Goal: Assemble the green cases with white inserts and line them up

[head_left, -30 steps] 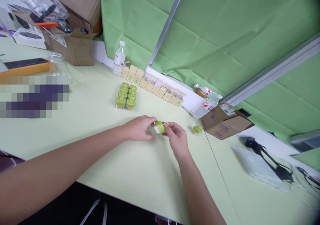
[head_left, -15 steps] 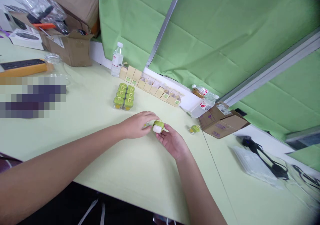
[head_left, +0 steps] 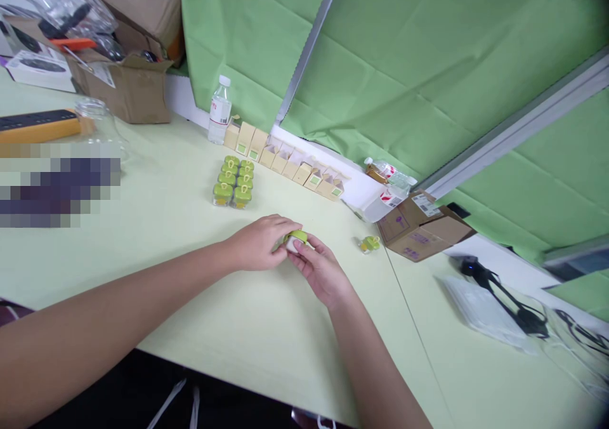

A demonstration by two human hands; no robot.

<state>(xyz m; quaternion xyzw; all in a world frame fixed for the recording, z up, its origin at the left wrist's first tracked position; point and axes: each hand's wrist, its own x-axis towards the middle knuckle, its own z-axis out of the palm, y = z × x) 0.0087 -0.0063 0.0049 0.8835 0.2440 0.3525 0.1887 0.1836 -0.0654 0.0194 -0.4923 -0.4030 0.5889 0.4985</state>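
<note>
Left hand [head_left: 259, 244]: pinching the small green-and-white piece [head_left: 295, 238], fingers curling over it.
Right hand [head_left: 320, 269]: gripping the same piece from 5 o'clock.
Piece: green top, white base, sitting just above the table [head_left: 247, 334], mostly hidden.
Loose green piece [head_left: 368, 244]: lying at 3 o'clock, apart.

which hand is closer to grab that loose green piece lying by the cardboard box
Right. The right hand sits nearer the loose green piece; the left hand is farther away, and both hold the green and white item.

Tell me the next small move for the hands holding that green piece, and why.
Probably set the green piece, pinched between left hand and right hand, beside the block of green pieces, where alike ones stand in rows.
</note>
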